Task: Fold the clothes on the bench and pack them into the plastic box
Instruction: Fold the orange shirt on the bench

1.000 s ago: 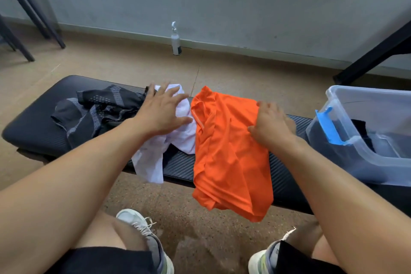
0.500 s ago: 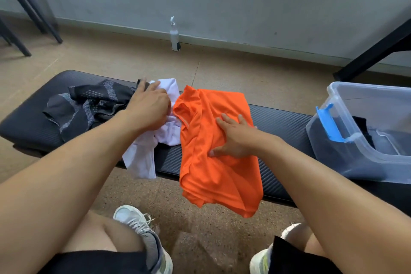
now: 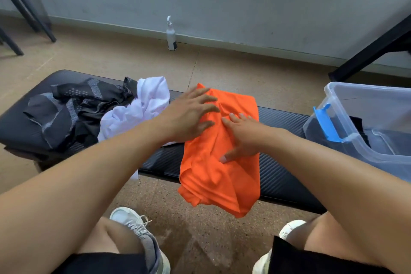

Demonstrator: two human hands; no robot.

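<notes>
the left hand point(image 3: 189, 115) had left the crumpled white shirt point(image 3: 142, 107) and now lay beside the right hand point(image 3: 242, 138) on the orange shirt point(image 3: 222, 176), both flat, fingers spread, gripping nothing. the smooth orange cloth draped over the ribbed black counter point(image 3: 280, 169)'s near edge. a clear plastic box point(image 3: 364, 122) sat at the right end.
</notes>
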